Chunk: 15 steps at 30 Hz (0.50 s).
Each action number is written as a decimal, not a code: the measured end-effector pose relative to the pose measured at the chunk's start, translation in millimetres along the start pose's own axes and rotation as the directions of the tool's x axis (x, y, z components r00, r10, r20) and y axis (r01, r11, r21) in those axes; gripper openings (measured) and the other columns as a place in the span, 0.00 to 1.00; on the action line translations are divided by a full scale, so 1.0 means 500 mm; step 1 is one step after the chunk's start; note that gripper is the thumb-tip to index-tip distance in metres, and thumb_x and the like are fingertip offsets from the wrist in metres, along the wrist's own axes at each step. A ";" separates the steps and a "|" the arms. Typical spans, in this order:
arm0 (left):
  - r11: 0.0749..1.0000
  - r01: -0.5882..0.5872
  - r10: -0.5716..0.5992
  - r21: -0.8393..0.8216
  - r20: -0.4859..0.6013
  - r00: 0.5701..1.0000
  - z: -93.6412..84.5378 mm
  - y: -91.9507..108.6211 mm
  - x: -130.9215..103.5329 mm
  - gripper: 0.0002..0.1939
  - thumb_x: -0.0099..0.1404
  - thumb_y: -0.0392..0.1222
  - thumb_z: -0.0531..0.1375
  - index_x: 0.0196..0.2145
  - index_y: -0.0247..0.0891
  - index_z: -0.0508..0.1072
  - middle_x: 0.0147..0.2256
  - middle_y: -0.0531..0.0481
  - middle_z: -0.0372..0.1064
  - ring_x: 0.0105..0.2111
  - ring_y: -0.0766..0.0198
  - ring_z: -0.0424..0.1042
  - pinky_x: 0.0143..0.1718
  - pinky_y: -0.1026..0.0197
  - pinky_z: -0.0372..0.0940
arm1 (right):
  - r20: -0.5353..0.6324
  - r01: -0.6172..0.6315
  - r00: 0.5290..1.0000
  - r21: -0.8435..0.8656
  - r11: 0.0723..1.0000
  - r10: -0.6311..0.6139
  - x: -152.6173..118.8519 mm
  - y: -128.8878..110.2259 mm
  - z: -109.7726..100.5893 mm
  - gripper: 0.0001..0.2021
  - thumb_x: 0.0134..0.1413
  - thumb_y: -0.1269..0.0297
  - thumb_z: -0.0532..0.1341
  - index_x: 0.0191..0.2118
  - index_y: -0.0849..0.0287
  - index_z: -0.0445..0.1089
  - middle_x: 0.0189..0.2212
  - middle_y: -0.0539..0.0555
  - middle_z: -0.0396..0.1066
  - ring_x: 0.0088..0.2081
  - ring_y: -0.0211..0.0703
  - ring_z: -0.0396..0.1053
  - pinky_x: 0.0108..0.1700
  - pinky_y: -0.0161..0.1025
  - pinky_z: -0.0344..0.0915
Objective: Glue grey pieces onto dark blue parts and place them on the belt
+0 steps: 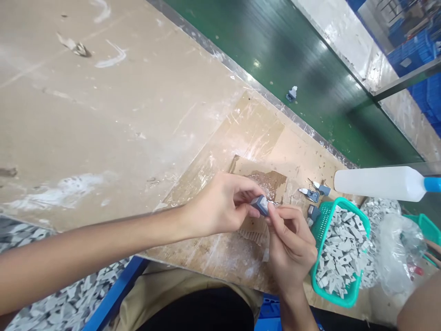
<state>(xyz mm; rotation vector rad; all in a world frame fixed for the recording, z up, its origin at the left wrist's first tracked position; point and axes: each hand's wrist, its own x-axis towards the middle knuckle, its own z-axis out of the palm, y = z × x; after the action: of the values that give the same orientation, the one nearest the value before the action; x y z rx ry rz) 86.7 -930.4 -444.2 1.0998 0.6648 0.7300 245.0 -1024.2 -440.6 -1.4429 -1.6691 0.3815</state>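
Note:
My left hand (229, 202) pinches a small blue-grey plastic part (259, 205) between thumb and fingertips. It has a pale grey piece at its right end. The thumb and forefinger of my right hand (291, 236) close on that end, hiding part of it. Both hands hold it over a worn piece of cardboard (255, 225) on the table. Just to the right lie a few similar blue-grey parts (312, 195), some with white tips. A green basket (366, 219) beside my right hand is filled with light grey plastic pieces (341, 255).
A white bottle (379, 183) with a blue cap lies behind the basket. Clear plastic bags (396, 257) and another person's hand (432, 250) are at the right. A green conveyor belt (248, 32) carries one small part (291, 94). A blue crate (115, 294) of grey pieces stands lower left.

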 end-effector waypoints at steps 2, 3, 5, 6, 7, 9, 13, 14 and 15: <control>0.999 0.043 -0.042 0.033 -0.019 0.999 -0.002 0.001 -0.001 0.11 0.53 0.24 0.59 0.31 0.34 0.78 0.30 0.52 0.79 0.32 0.65 0.79 0.35 0.69 0.74 | 0.013 -0.011 1.000 0.018 1.000 0.011 0.002 0.000 0.005 0.29 0.61 0.85 0.56 0.57 0.42 0.72 0.36 0.52 0.70 0.40 0.40 0.69 0.37 0.41 0.70; 0.997 0.065 -0.064 0.050 -0.027 0.998 -0.004 0.002 0.000 0.10 0.54 0.25 0.60 0.31 0.34 0.78 0.30 0.51 0.79 0.32 0.65 0.79 0.35 0.69 0.73 | 0.015 -0.014 1.000 0.026 1.000 0.014 0.004 0.000 0.009 0.30 0.61 0.85 0.56 0.58 0.41 0.72 0.36 0.52 0.70 0.39 0.40 0.69 0.37 0.40 0.70; 0.989 0.113 -0.111 0.090 -0.028 0.993 -0.007 0.002 0.006 0.08 0.54 0.27 0.62 0.32 0.34 0.78 0.30 0.51 0.79 0.32 0.65 0.79 0.35 0.69 0.72 | 0.019 -0.025 1.000 0.034 0.999 0.024 0.011 0.001 0.016 0.29 0.62 0.84 0.56 0.58 0.41 0.71 0.36 0.51 0.70 0.39 0.39 0.69 0.37 0.38 0.69; 0.984 0.137 -0.135 0.118 -0.026 0.991 -0.009 0.002 0.009 0.07 0.54 0.28 0.63 0.32 0.34 0.78 0.29 0.50 0.79 0.31 0.65 0.78 0.34 0.69 0.72 | 0.025 -0.040 0.999 0.033 0.999 0.039 0.016 0.001 0.019 0.28 0.63 0.83 0.56 0.58 0.41 0.71 0.35 0.51 0.70 0.38 0.38 0.69 0.38 0.37 0.69; 0.975 0.161 -0.160 0.153 -0.025 0.987 -0.010 0.002 0.013 0.07 0.55 0.30 0.63 0.33 0.34 0.78 0.27 0.50 0.78 0.29 0.65 0.78 0.32 0.68 0.70 | 0.040 -0.060 0.997 0.028 0.998 0.059 0.021 -0.001 0.020 0.27 0.63 0.81 0.57 0.58 0.42 0.71 0.35 0.50 0.71 0.38 0.38 0.69 0.38 0.37 0.70; 0.956 0.203 -0.196 0.211 -0.051 0.979 -0.013 0.006 0.019 0.07 0.55 0.35 0.64 0.35 0.34 0.79 0.26 0.50 0.78 0.26 0.64 0.75 0.28 0.67 0.68 | 0.076 -0.098 0.992 0.002 0.995 0.097 0.029 -0.008 0.009 0.24 0.64 0.78 0.59 0.59 0.45 0.71 0.36 0.50 0.73 0.38 0.38 0.71 0.40 0.36 0.71; 0.950 0.260 -0.213 0.175 -0.248 0.945 -0.038 0.054 0.040 0.17 0.55 0.45 0.67 0.43 0.38 0.79 0.41 0.46 0.81 0.38 0.58 0.78 0.41 0.61 0.71 | -0.018 -0.128 0.992 -0.142 0.982 0.126 0.021 -0.007 -0.081 0.22 0.65 0.71 0.60 0.63 0.49 0.68 0.48 0.54 0.75 0.49 0.42 0.72 0.50 0.38 0.71; 0.936 0.291 -0.219 0.199 -0.317 0.923 -0.051 0.077 0.052 0.18 0.54 0.45 0.68 0.43 0.40 0.79 0.44 0.47 0.80 0.43 0.57 0.78 0.46 0.59 0.70 | -0.092 -0.152 0.987 -0.207 0.966 0.136 0.013 0.002 -0.117 0.21 0.66 0.70 0.59 0.62 0.50 0.69 0.49 0.55 0.75 0.50 0.42 0.72 0.50 0.38 0.71; 0.909 0.332 -0.219 0.253 -0.389 0.895 -0.066 0.103 0.068 0.18 0.53 0.45 0.68 0.42 0.40 0.79 0.44 0.48 0.80 0.46 0.55 0.77 0.50 0.59 0.69 | -0.168 -0.188 0.975 -0.278 0.942 0.145 0.004 0.016 -0.154 0.18 0.66 0.69 0.59 0.59 0.50 0.71 0.48 0.54 0.76 0.49 0.42 0.73 0.49 0.38 0.71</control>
<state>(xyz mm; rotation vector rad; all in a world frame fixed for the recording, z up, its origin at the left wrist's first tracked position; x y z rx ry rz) 71.5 -871.4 -410.1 1.1373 1.2572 0.5861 309.0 -1043.2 -401.0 -1.7946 -1.5353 0.1181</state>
